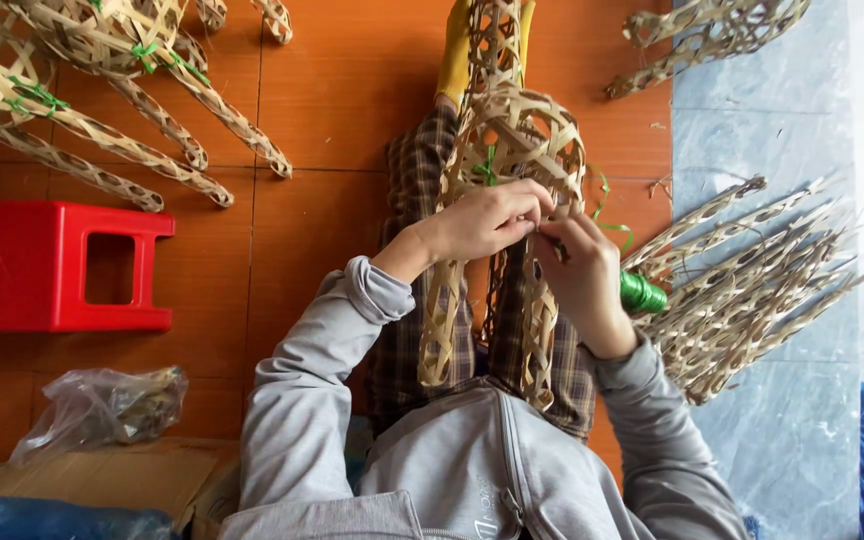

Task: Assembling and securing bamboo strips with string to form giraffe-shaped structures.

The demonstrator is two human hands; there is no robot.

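Woven bamboo frame (512, 150), lengthwise along lap, legs toward wearer

- My left hand (482, 222) sits just above centre, fingers curled, pinching toward three o'clock.
- My right hand (584, 272) meets it from four o'clock, fingertips touching the left's.
- Both forearms, in grey sleeves, rise from six o'clock, elbows bent outward.
- Wrists bare, angled inward.
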